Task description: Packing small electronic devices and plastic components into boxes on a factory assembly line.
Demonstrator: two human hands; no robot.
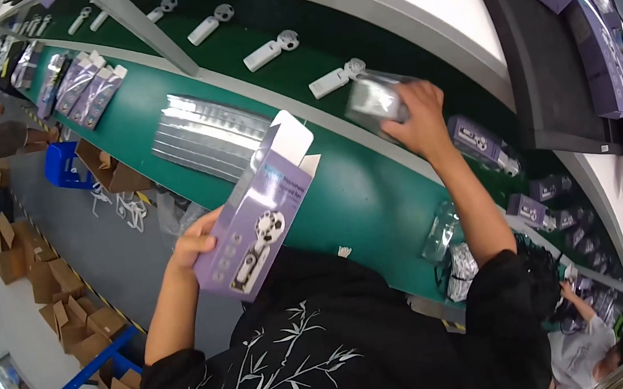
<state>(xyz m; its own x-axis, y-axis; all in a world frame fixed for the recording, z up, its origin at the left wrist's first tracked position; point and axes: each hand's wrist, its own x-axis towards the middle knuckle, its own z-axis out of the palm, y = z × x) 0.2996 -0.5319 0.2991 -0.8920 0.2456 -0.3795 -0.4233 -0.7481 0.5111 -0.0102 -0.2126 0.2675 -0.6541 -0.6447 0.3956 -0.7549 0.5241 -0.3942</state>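
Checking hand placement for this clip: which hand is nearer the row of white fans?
Right. The right hand is just right of the closest fan; the left hand, gripping the purple box, is farther away.

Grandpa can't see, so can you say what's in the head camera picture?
A person's left hand holds an open purple box, and the right hand grips a blurry, clear plastic pack. White fans lie in a row beyond the green table.
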